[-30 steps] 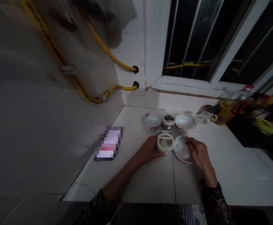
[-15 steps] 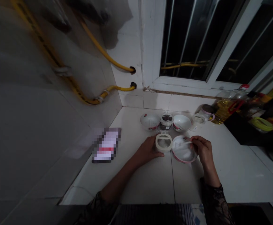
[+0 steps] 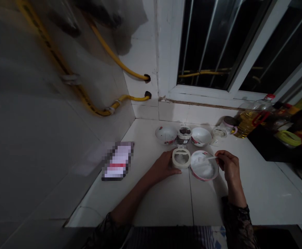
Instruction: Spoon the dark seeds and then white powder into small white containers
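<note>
My left hand point(image 3: 166, 164) is wrapped round the left side of a clear jar point(image 3: 181, 158) with a pale rim; its lid stands open at the back and something white lies inside. My right hand point(image 3: 228, 164) pinches the handle of a small white spoon point(image 3: 211, 158). The spoon's head dips into white powder in a bowl point(image 3: 204, 179) with a pink outer edge, just right of the jar. Behind these stand a left bowl point(image 3: 165, 135), a jar of dark contents point(image 3: 184, 132), and a white bowl point(image 3: 201, 136).
A phone point(image 3: 118, 162) with a blurred screen lies left on the tiled counter point(image 3: 163, 204). Another clear jar point(image 3: 219, 132), a dark-lidded jar point(image 3: 228, 123) and an oil bottle point(image 3: 246, 121) stand at the back right. A black rack point(image 3: 265, 141) holds several condiments.
My right hand has shifted slightly right with the spoon, showing more of the powder in the bowl. My left hand and the jar stay in place.
</note>
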Motion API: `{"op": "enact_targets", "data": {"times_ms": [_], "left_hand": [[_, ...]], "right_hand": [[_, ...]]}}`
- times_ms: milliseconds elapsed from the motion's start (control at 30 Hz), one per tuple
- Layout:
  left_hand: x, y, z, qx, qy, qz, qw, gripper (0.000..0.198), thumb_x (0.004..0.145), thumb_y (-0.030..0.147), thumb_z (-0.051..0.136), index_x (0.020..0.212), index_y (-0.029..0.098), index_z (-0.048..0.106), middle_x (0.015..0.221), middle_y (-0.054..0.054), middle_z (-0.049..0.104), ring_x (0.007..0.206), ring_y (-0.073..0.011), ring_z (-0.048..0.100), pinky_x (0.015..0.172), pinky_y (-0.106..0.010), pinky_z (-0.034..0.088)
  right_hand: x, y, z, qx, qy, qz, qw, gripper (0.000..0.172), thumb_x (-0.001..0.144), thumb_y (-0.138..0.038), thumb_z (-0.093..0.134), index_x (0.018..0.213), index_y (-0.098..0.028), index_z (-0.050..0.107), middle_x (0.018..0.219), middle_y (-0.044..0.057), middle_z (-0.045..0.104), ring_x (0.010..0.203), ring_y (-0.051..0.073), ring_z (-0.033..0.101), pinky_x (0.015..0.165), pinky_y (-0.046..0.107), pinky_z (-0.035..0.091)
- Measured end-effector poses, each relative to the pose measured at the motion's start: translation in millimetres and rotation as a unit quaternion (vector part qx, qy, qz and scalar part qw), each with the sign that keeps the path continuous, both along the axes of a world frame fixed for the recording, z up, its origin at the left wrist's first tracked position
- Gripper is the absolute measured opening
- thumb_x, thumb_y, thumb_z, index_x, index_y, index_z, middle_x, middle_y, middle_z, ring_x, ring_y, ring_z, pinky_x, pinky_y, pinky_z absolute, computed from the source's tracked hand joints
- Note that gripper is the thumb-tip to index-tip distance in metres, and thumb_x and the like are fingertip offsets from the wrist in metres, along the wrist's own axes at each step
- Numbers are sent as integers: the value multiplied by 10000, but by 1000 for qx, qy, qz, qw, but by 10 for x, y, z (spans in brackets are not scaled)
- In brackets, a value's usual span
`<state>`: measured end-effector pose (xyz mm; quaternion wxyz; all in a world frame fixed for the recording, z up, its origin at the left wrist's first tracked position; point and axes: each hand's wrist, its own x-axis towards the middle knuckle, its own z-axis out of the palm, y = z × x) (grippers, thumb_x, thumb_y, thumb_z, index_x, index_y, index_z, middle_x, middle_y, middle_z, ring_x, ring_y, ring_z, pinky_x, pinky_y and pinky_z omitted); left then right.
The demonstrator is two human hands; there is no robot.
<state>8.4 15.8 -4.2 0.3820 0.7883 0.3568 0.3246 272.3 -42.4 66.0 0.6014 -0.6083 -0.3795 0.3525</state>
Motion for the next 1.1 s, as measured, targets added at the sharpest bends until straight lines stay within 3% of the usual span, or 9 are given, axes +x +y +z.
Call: {"op": "enact_targets", "data": {"times_ms": [333,567,800,1100], "left_hand": [[-56,-73,79,-42,-37,23,998,831,734,494,806,1439,240,447,1442,-132,528,1310,-338,506,1058,-499,453],[-49,-82,89,-25,-40,40,998,745,759,484,785,1390,235,476,1371,-118,570,1244,-309,558,1026,-467,481],[-54,-91,110,47,-40,77,995,611,752,455,794,1267,239,545,1261,-90,625,1137,-277,614,951,-428,524],[-84,-70,119,179,-11,87,980,376,862,437,679,1163,220,615,1164,-99,690,1113,-270,643,961,-439,539]], "right_hand": [[-18,-7,11,-1,-7,-10,1000,142,549,-323,616,576,-184,630,403,-42,467,369,77,325,375,226,170],[-35,-10,19,-7,-7,-24,1000,138,536,-320,623,565,-185,629,406,-40,470,376,81,324,369,227,167],[-11,-2,-8,-3,-11,-11,1000,138,567,-321,614,591,-187,634,415,-39,474,376,88,339,376,229,177],[-3,25,-14,6,7,-26,1000,149,552,-318,631,598,-176,641,406,-42,487,354,77,329,363,219,188]]}}
